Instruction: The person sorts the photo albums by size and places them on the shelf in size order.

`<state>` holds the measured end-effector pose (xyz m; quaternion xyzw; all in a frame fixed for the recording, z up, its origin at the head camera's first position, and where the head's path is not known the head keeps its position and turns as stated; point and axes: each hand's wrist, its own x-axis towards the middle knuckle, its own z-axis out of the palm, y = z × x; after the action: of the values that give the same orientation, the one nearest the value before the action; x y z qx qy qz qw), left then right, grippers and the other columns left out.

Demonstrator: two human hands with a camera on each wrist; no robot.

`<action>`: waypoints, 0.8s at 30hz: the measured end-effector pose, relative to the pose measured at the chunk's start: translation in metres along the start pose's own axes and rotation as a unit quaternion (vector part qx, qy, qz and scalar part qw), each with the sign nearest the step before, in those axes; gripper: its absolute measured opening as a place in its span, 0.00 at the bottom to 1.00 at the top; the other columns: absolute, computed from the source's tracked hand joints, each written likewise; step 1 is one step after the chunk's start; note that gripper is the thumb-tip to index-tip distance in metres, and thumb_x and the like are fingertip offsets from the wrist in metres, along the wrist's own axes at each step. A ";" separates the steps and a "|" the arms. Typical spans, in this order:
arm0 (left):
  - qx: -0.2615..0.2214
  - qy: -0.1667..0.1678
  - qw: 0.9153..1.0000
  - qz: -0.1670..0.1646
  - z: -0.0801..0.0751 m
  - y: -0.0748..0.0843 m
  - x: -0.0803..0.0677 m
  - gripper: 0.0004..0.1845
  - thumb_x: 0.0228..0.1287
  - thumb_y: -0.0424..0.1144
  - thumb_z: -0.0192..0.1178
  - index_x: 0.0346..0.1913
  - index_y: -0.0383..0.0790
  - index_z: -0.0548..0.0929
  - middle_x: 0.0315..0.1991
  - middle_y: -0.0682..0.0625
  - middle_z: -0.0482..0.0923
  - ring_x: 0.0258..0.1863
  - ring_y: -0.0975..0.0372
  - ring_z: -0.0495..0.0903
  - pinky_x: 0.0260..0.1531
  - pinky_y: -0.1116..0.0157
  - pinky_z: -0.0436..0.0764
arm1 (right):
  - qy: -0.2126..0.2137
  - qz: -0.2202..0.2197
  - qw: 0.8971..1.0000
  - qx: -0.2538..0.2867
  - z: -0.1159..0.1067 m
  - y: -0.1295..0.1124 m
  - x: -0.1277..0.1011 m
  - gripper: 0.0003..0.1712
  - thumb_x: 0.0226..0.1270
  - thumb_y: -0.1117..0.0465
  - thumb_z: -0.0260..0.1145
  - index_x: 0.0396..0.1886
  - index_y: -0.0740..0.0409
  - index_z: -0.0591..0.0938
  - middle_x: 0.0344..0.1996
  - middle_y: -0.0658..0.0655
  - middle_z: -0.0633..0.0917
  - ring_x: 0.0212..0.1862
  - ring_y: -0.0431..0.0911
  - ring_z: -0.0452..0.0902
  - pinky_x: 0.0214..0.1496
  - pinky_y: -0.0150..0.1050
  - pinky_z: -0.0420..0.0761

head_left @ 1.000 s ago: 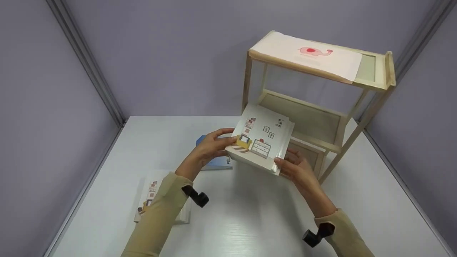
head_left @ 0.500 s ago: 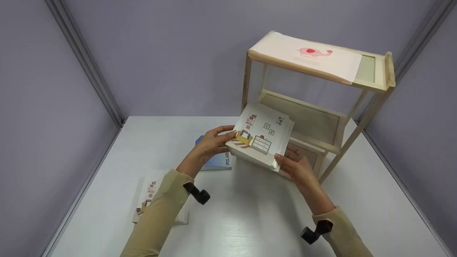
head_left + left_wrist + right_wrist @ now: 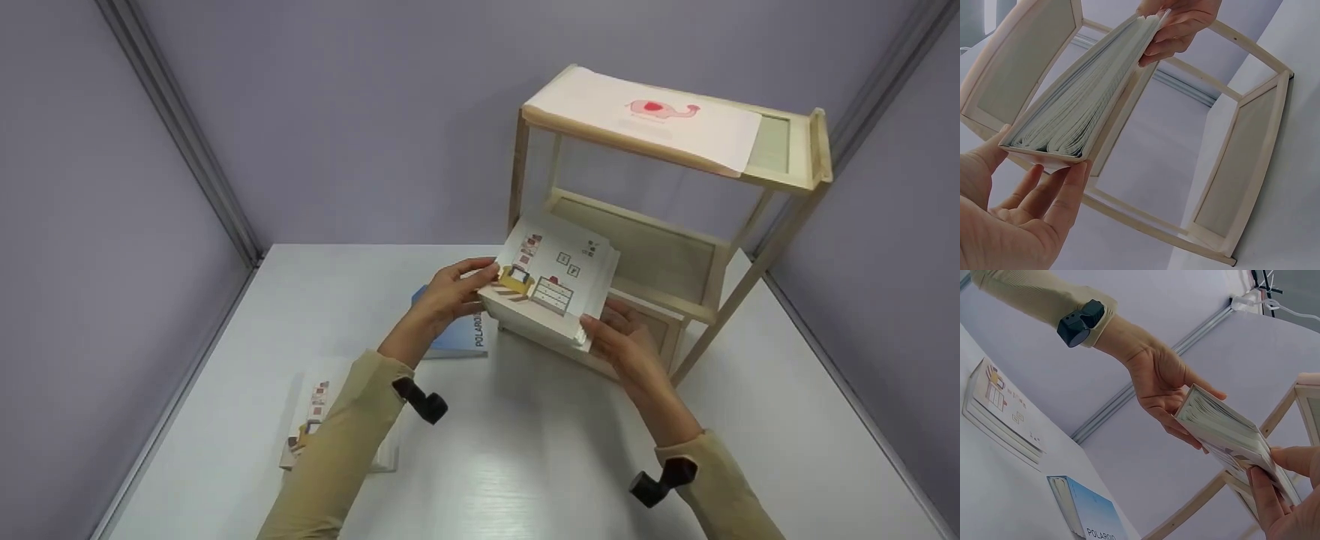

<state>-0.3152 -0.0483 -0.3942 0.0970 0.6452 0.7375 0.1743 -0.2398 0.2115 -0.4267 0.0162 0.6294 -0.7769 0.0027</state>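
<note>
Both hands hold a thick white photo album, its cover printed with a yellow armchair and a drawer cabinet. My left hand grips its left end, thumb on the cover. The right hand pinches the opposite end near the front corner, thumb on top and fingers beneath. The album is tilted above the table, its far edge overlapping the middle tier of the wooden shelf in the head view. In the left wrist view the fanned page edges show between the covers.
A matching white album lies at the front left, partly hidden by my left forearm. A blue album lettered POLAROID lies behind my left hand. A white cloth with a pink elephant covers most of the shelf's top. Grey-lilac walls enclose the table.
The album has risen slightly, its near edge moving away toward the shelf, with both hands following. The shelf and the other albums stay put.
</note>
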 end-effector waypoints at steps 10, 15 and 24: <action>-0.019 0.012 1.000 0.006 0.003 -0.001 0.003 0.25 0.65 0.47 0.56 0.62 0.41 0.70 0.56 0.42 0.74 0.50 0.55 0.79 0.49 0.61 0.79 | 0.031 -0.029 0.999 0.001 0.000 0.001 0.000 0.39 0.60 0.65 0.65 0.66 0.60 0.56 0.50 0.59 0.74 0.45 0.43 0.77 0.47 0.34 0.79; -0.042 0.012 0.999 0.013 0.002 -0.002 0.004 0.24 0.67 0.47 0.54 0.62 0.41 0.70 0.56 0.41 0.75 0.50 0.56 0.79 0.50 0.61 0.78 | 0.026 -0.043 0.999 -0.003 0.001 -0.001 -0.003 0.39 0.62 0.65 0.64 0.68 0.59 0.54 0.55 0.61 0.71 0.49 0.43 0.75 0.50 0.33 0.77; -0.058 -0.020 0.997 0.044 0.001 -0.004 0.003 0.24 0.67 0.46 0.54 0.63 0.42 0.69 0.60 0.41 0.71 0.55 0.54 0.76 0.53 0.62 0.76 | 0.010 -0.069 0.998 -0.006 0.001 0.000 -0.003 0.37 0.62 0.65 0.64 0.67 0.57 0.56 0.60 0.59 0.68 0.55 0.45 0.72 0.55 0.33 0.75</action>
<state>-0.3171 -0.0460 -0.3981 0.1305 0.5930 0.7784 0.1597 -0.2365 0.2107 -0.4265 -0.0192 0.6336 -0.7713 -0.0571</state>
